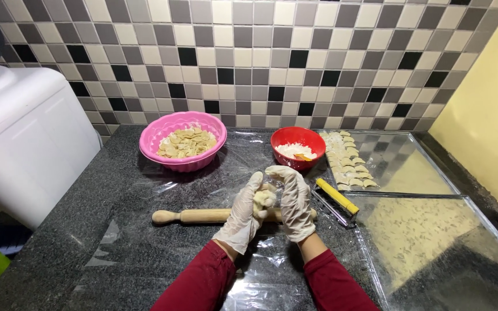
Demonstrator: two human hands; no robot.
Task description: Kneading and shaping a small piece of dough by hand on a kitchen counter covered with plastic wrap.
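Counter (59, 242) of dark granite, covered by clear plastic sheet (145, 253) that keeps dough off the stone. Toward the back edge, left: pink bowl (183, 141) of cut dough rounds. Centre: wooden rolling pin (203, 216) lying crosswise, and above it the gloved left hand (243, 213) and right hand (292, 201), both curled and pinching one dumpling (264, 198) between the fingertips, apparently to seal it. Behind: red bowl (298, 147) of filling. Right: finished dumplings (347, 161) in rows on a glass tray (410, 167); yellow-handled tool (336, 197) at the tray's front corner.
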